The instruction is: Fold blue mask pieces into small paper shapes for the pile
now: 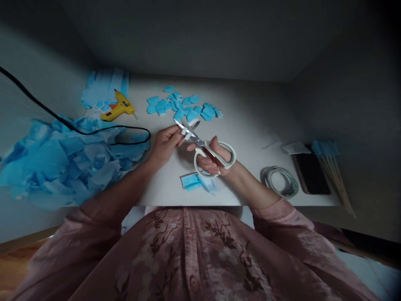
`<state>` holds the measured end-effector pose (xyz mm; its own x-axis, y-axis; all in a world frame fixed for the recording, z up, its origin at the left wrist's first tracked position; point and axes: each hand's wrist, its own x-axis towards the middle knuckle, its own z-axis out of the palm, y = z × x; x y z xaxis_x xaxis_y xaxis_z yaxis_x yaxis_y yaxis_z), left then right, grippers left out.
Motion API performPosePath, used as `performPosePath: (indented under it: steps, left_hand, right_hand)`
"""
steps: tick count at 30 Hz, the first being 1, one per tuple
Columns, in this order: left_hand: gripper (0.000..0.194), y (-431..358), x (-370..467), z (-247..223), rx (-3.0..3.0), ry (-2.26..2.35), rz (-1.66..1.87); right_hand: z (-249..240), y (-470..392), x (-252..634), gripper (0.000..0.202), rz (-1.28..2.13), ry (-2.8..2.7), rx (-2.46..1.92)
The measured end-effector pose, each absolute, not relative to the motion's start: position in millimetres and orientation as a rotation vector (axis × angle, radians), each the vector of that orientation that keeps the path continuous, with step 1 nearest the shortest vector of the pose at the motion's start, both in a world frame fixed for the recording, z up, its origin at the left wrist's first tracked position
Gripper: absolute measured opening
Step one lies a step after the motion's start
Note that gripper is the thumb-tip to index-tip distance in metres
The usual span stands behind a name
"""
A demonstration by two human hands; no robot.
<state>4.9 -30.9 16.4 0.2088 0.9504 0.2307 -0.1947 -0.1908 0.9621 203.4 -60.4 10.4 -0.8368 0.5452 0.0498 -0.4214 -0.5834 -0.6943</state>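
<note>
- The right hand (223,152) grips the pale-handled scissors (199,142), thumb and fingers through the loops, above the middle of the surface (250,125).
- The left hand (165,144) is closed in a pinch on a small white strip (188,133) at the scissors' blades; whether they are biting into it, I cannot tell.
- Just beyond the blades, small cut blue pieces (178,104) lie scattered, some overlapping.
- Nearer the body, below the right hand, a blue-and-white scrap (191,182) lies near the front edge.
- To the left is a large, loose heap of blue and white sheets (72,156), with a black cord (56,117) running over it.
- Behind the heap, a yellow glue gun (117,109) lies beside a pile of pleated blue-and-white material (105,85).
- To the right, a roll of tape (293,186) lies near a dark phone-like slab (313,175).
- Beside that slab are thin sticks (336,175) with blue ends, reaching past the front edge.
</note>
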Motion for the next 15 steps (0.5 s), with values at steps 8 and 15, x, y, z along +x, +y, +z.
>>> performPosePath:
  steps: [8, 15]
  left_hand:
    - [0.049, -33.9, 8.7, 31.6, 1.327, 0.907, 1.277]
    - [0.033, -32.3, 8.7, 33.5, 1.292, 0.961, 1.311]
  right_hand:
    - [11.4, -59.0, 203.7, 0.072, 2.287, -1.095, -0.434]
    - [23.6, -71.3, 199.9, 0.056, 1.936, -1.279, -0.561]
